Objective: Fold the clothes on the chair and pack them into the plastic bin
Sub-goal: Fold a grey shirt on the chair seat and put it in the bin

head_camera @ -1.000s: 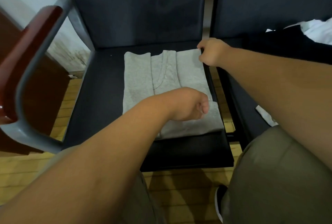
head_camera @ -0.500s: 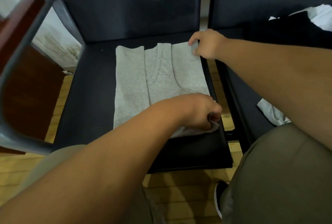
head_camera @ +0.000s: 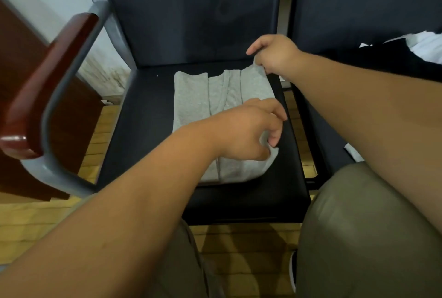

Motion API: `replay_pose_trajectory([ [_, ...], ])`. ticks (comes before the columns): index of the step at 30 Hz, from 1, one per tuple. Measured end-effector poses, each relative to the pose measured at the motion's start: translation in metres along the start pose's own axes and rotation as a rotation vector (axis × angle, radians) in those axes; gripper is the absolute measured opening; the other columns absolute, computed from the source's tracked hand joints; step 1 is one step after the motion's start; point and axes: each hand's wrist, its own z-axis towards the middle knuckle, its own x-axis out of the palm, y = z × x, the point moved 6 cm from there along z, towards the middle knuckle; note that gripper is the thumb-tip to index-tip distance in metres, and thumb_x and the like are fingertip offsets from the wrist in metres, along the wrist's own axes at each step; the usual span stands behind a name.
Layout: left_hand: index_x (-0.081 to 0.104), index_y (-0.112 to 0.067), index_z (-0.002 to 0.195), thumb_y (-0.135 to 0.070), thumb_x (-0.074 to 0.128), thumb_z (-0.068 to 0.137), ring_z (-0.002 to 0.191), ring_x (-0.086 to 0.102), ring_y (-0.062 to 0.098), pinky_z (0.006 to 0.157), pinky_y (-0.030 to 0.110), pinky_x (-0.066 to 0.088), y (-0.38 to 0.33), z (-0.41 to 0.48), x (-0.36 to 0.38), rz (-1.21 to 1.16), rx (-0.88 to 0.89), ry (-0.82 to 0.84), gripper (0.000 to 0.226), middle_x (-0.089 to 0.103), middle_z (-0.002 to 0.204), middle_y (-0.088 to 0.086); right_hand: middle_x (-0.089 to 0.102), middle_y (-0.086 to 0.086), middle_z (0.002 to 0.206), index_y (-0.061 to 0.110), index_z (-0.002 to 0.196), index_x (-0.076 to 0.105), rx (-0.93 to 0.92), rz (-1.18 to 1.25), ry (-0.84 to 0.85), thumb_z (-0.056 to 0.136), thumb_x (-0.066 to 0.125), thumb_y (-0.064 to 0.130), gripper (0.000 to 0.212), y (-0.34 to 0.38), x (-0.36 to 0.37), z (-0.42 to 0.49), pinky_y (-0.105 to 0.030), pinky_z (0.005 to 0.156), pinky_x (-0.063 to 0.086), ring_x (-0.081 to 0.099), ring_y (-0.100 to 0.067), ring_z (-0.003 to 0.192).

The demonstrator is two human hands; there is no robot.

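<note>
Head view, centre: grey shirt (head_camera: 191, 99) on black chair (head_camera: 143, 125); I see left hand (head_camera: 248, 132) pinching its lower right edge, right hand (head_camera: 275, 56) pinching its upper right corner.

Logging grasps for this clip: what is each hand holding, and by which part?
Both hold the grey garment. The right hand pinches its far right corner; the left hand pinches its right edge nearer the person.
</note>
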Motion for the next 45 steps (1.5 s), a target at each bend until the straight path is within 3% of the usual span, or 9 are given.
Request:
replay_pose_trajectory([
  [3, 0.068, -0.026, 0.091, -0.019, 0.081, 0.085, 0.108, 0.054, -0.004, 0.092, 0.022, 0.048, 0.005, -0.024, -0.011, -0.023, -0.069, 0.045, 0.017, 0.060, 0.131, -0.015, 0.068, 0.003, 0.108, 0.035, 0.094, 0.076, -0.047, 0.023, -0.024, 0.089, 0.058, -0.003, 0.042, 0.023, 0.012, -0.007, -0.041, 0.082, 0.066, 0.071, -0.020, 0.100],
  [6, 0.066, -0.031, 0.094, -0.019, 0.079, 0.088, 0.087, 0.061, 0.001, 0.073, 0.020, 0.048, 0.022, -0.049, -0.016, -0.017, -0.217, 0.099, 0.019, 0.066, 0.098, -0.015, 0.066, 0.002, 0.105, 0.032, 0.097, 0.075, -0.093, 0.050, -0.031, 0.092, 0.059, -0.003, 0.039, 0.047, 0.033, -0.015, -0.040, 0.074, 0.067, 0.071, -0.020, 0.093],
  [9, 0.065, -0.031, 0.095, -0.020, 0.078, 0.090, 0.080, 0.059, 0.002, 0.065, 0.014, 0.041, 0.037, -0.072, -0.024, 0.002, -0.293, 0.097, 0.018, 0.064, 0.091, -0.013, 0.064, 0.006, 0.100, 0.030, 0.102, 0.076, -0.150, 0.063, -0.036, 0.092, 0.059, -0.003, 0.038, 0.068, 0.053, -0.022, -0.035, 0.076, 0.066, 0.069, -0.015, 0.091],
  [17, 0.067, -0.036, 0.103, -0.022, 0.083, 0.088, 0.093, 0.063, 0.001, 0.082, 0.024, 0.052, 0.073, -0.129, -0.026, -0.063, -0.481, 0.119, 0.026, 0.067, 0.103, -0.015, 0.059, 0.012, 0.118, 0.038, 0.106, 0.074, -0.261, -0.010, 0.093, 0.093, 0.058, -0.003, 0.045, 0.105, 0.114, -0.034, -0.031, 0.088, 0.063, 0.061, -0.008, 0.111],
  [24, 0.068, -0.034, 0.118, -0.049, 0.081, 0.087, 0.106, 0.066, 0.015, 0.101, 0.039, 0.051, 0.100, -0.158, 0.005, 0.027, -0.689, 0.465, 0.036, 0.073, 0.116, -0.006, 0.058, 0.021, 0.131, 0.042, 0.126, 0.073, -0.309, -0.069, 0.284, 0.096, 0.054, 0.000, 0.055, 0.109, 0.135, -0.054, -0.023, 0.088, 0.058, 0.064, -0.002, 0.107],
  [26, 0.072, -0.030, 0.111, -0.046, 0.079, 0.089, 0.100, 0.068, 0.016, 0.098, 0.040, 0.054, 0.103, -0.156, 0.002, 0.080, -0.684, 0.423, 0.029, 0.076, 0.107, -0.003, 0.064, 0.017, 0.134, 0.042, 0.120, 0.076, -0.308, -0.103, 0.273, 0.095, 0.052, 0.000, 0.054, 0.109, 0.130, -0.059, -0.024, 0.079, 0.059, 0.067, -0.002, 0.094],
  [31, 0.073, -0.029, 0.109, -0.039, 0.079, 0.091, 0.095, 0.067, 0.013, 0.090, 0.033, 0.056, 0.097, -0.144, -0.004, 0.056, -0.620, 0.258, 0.021, 0.074, 0.102, -0.008, 0.070, 0.006, 0.122, 0.035, 0.108, 0.077, -0.171, -0.189, 0.317, 0.103, 0.051, 0.013, 0.035, 0.110, 0.118, -0.083, -0.034, 0.088, 0.064, 0.071, -0.010, 0.104],
  [39, 0.062, -0.033, 0.124, -0.037, 0.077, 0.086, 0.104, 0.061, 0.018, 0.093, 0.038, 0.055, 0.090, -0.129, 0.021, 0.119, -0.578, 0.213, 0.041, 0.061, 0.120, -0.008, 0.068, 0.000, 0.126, 0.022, 0.129, 0.068, 0.124, -0.494, 0.562, 0.108, 0.040, 0.013, 0.036, 0.086, 0.099, -0.148, -0.044, 0.089, 0.065, 0.076, -0.020, 0.099],
  [45, 0.063, -0.029, 0.132, -0.032, 0.076, 0.088, 0.108, 0.059, 0.022, 0.096, 0.041, 0.054, 0.095, -0.140, 0.023, 0.129, -0.594, 0.137, 0.046, 0.057, 0.126, -0.002, 0.067, -0.001, 0.129, 0.027, 0.139, 0.065, 0.087, -0.645, 0.668, 0.104, 0.046, 0.014, 0.042, 0.041, 0.114, -0.196, -0.039, 0.091, 0.063, 0.072, -0.019, 0.104],
])
